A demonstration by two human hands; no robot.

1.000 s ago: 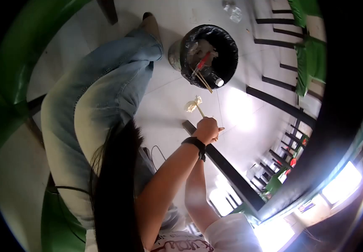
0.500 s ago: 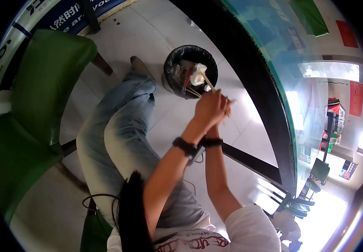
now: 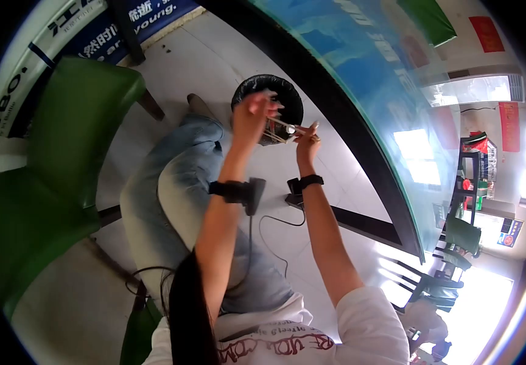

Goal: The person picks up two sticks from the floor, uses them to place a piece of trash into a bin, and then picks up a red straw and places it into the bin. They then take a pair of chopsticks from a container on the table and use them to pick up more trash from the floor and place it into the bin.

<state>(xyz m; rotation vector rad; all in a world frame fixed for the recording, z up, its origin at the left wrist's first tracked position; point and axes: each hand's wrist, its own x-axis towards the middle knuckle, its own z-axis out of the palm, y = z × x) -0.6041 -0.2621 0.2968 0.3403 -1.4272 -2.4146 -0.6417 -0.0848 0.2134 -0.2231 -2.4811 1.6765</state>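
A round bin (image 3: 289, 91) with a black liner stands on the floor, with thin sticks (image 3: 272, 135) and a small white item (image 3: 290, 129) near its lower rim. Over the bin's left part is my left hand (image 3: 254, 114), its fingers smeared by motion; what they hold, if anything, cannot be made out. My right hand (image 3: 308, 145) is just outside the bin's lower right edge, fingers closed on a thin wooden stick (image 3: 296, 127) that points left over the bin. The white wad is not visible.
A green chair (image 3: 80, 128) stands at the left. On the right is a glass-topped table (image 3: 360, 103) with a dark edge. A cable (image 3: 275, 220) hangs between my forearms. Farther back at lower right are chairs (image 3: 439, 286) and a person (image 3: 424, 325).
My hands, together around the stick before, have come apart: the left moved left over the bin, the right stays at its right. The white wad on the stick's end has gone from view.
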